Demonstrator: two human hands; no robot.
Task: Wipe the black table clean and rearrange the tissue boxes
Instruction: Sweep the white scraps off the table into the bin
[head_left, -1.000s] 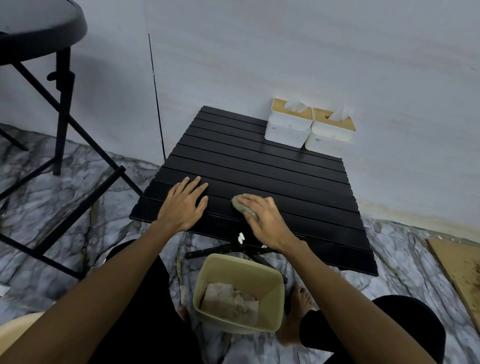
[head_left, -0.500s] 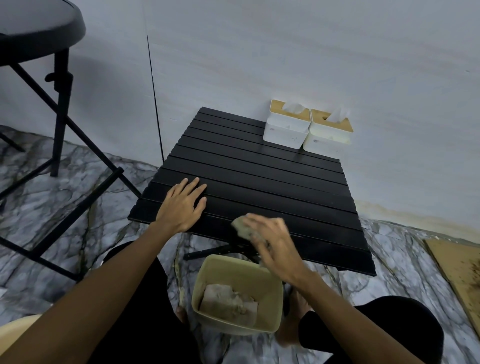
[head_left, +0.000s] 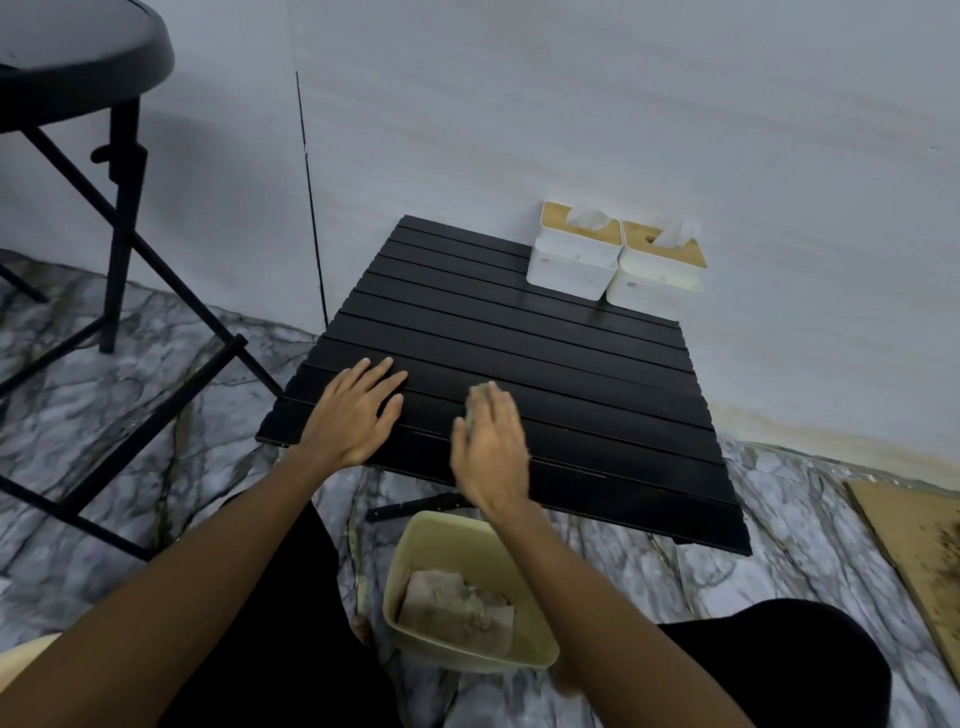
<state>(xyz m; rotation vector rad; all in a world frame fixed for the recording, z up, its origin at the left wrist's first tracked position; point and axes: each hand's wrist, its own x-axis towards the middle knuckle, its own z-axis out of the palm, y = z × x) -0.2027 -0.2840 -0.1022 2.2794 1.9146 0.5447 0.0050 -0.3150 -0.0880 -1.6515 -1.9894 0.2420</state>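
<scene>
The low black slatted table stands against the wall. Two white tissue boxes with wooden lids sit side by side at its far right corner: the left tissue box and the right tissue box, each with tissue sticking out. My left hand lies flat, fingers spread, on the near left slats. My right hand presses a crumpled greyish tissue onto the near edge of the table; only a bit of the tissue shows past my fingers.
A beige bin with used tissue inside stands on the marble floor just below the table's near edge, between my knees. A tall black stool is at the left. A cardboard sheet lies on the floor at the right.
My right hand swept the tissue off the near edge toward the bin, then came back onto the near slats. The left hand stayed flat in place.
</scene>
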